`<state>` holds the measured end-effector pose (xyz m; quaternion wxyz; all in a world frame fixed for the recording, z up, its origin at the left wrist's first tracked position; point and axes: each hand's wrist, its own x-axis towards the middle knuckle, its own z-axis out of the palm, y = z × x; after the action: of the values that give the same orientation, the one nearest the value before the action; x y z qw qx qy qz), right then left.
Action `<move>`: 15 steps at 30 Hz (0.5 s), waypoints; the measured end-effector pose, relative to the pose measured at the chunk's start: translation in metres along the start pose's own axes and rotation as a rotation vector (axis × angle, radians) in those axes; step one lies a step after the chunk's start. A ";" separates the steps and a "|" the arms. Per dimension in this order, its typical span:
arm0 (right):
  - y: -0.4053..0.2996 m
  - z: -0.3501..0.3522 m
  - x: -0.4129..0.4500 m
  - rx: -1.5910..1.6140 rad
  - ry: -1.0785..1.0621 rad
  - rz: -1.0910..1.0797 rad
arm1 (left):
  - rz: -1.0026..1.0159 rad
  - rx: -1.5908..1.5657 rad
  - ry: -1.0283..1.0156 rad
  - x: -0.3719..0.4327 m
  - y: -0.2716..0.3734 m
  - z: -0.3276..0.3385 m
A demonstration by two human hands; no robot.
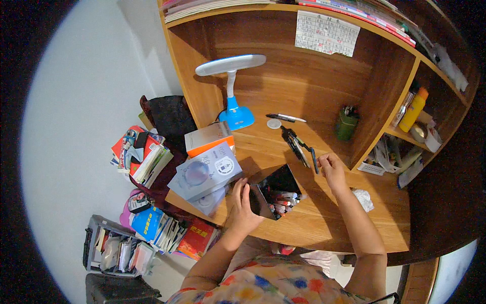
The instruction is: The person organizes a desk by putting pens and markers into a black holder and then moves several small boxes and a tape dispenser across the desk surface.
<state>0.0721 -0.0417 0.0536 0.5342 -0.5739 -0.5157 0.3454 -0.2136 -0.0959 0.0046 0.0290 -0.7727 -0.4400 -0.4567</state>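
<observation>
My left hand grips the left side of a black box, which is tilted and holds several pens and markers. Off to the right, my right hand is raised over the desk with its fingers bent together. A dark blue pen lies just left of its fingertips; whether they touch it cannot be told. Several dark pens lie in a loose pile beside that pen. Behind the pile are a round white lid and a white pen against a black one.
A blue and white desk lamp stands at the back left, near boxes stacked at the desk's left edge. A green pen holder stands at the back right. Crumpled white paper lies right of my right forearm. Books are piled left of the desk.
</observation>
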 end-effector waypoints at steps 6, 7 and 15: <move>0.057 0.004 0.044 -0.202 -0.030 -0.097 | -0.002 -0.052 -0.011 0.000 -0.001 -0.002; 0.063 0.008 0.049 -0.189 -0.050 -0.166 | -0.001 -0.054 -0.008 0.001 0.000 -0.003; 0.060 0.066 0.094 -0.785 -0.020 -0.345 | -0.030 -0.040 -0.018 0.002 0.001 -0.007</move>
<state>0.0450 0.0721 -0.0027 0.3202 -0.6358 -0.7014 0.0342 -0.2173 -0.0988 0.0104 0.0026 -0.7706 -0.4425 -0.4587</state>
